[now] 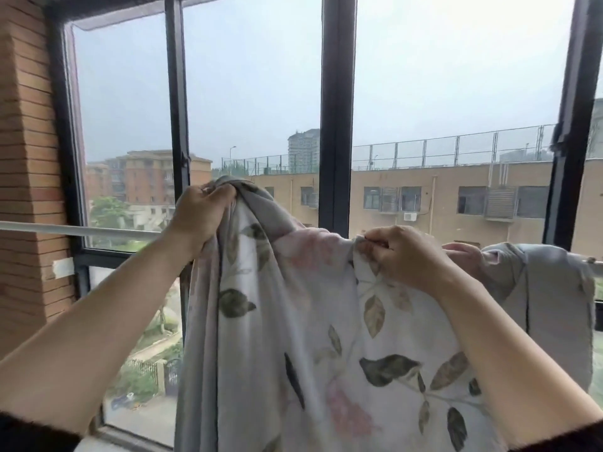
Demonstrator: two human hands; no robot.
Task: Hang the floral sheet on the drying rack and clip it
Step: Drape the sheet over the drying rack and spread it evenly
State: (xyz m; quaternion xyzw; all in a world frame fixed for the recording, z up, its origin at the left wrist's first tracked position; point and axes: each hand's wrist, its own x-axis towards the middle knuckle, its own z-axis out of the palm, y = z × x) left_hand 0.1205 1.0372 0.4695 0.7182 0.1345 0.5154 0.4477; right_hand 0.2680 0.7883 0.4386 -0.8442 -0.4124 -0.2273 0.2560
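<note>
Now | sheet point(326, 337) is hanging in limp folds from mid-rail, partly draping over it; soft, light yet bulky, likely slipping unless held by its hem | rail point(81, 230) is running bare toward its left end | left hand point(202, 213) is gripping a bunched fold above the rail | right hand point(404, 256) is pinching the hem at the rail

Dark sleeves point(26, 435), bare forearms point(98, 321).
</note>
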